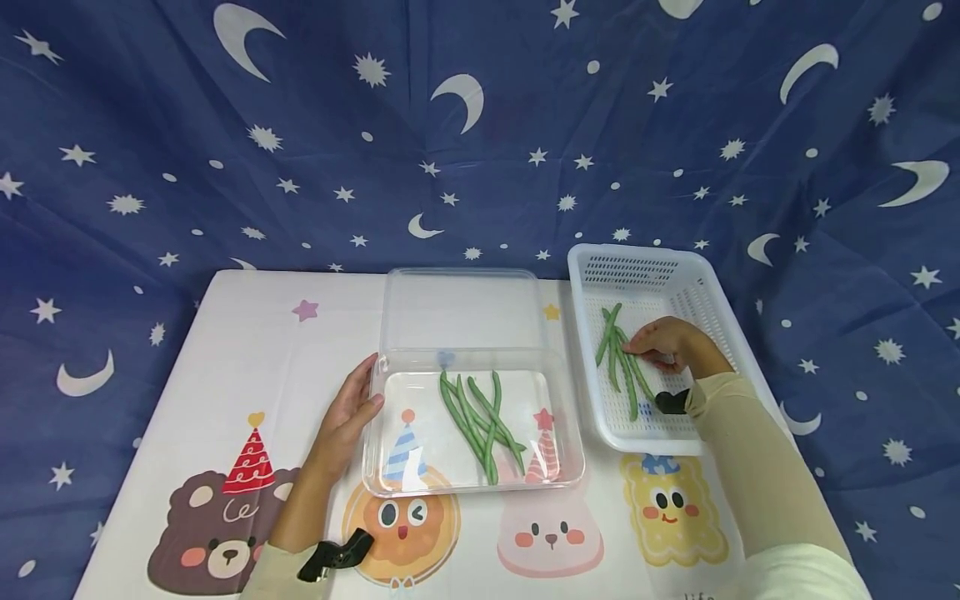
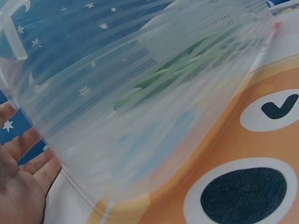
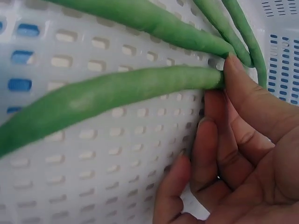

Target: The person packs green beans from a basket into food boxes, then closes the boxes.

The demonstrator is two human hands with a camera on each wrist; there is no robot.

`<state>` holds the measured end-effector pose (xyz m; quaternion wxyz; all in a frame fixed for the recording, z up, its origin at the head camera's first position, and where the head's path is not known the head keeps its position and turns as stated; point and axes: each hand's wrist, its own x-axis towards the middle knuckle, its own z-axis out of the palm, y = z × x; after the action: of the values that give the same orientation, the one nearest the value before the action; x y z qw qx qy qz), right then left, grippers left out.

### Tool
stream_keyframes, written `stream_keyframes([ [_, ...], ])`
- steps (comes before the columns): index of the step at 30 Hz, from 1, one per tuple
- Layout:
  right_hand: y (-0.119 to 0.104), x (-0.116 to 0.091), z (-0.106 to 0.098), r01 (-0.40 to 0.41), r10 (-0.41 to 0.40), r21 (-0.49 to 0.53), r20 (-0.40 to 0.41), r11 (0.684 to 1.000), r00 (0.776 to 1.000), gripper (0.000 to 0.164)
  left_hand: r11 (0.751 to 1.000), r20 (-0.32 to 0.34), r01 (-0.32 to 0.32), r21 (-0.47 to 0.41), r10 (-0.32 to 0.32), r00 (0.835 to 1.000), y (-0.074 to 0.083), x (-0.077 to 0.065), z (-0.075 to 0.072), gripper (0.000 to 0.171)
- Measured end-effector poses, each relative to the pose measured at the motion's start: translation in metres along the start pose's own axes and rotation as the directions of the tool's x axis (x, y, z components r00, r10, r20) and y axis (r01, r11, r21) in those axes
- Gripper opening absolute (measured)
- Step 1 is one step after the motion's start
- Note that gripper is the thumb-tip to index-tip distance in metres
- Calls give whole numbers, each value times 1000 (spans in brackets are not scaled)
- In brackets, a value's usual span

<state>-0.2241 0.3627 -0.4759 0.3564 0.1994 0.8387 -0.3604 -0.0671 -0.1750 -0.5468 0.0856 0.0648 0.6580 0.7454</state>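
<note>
Inside the white perforated basket (image 1: 652, 443), my right hand (image 1: 671, 340) pinches the end of one green bean (image 3: 117, 91) between thumb and fingers. Other green beans (image 1: 613, 367) lie beside it on the basket floor, their ends close to my fingertips in the right wrist view. My left hand (image 1: 345, 421) rests against the left side of a clear plastic container (image 1: 465, 492), its fingers nearly straight along the wall in the left wrist view. Several green beans (image 1: 492, 433) lie crossed in the container's right half.
A clear, shallow lid-like piece (image 1: 461, 310) lies flat behind the container. The basket stands to the container's right, near the table's right edge. A white cloth (image 1: 247, 358) with cartoon prints covers the table; a blue star-and-moon curtain (image 1: 487, 158) hangs behind it.
</note>
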Motion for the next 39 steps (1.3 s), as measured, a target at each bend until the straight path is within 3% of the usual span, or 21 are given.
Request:
stream_keyframes([
  [12,3,-13,-1,68,-70,21,67,997,995,15,999,6,-25,-22,25,1000,-1,-2,2,64],
  [28,-3,-29,-6,158,-185,226,107,961,977,11,1000,2,-12,0,12,1000,0,-2,0,65],
  [39,-13,-43,1,248,-275,206,109,946,955,29,1000,4,-9,2,9,1000,3,0,0,65],
])
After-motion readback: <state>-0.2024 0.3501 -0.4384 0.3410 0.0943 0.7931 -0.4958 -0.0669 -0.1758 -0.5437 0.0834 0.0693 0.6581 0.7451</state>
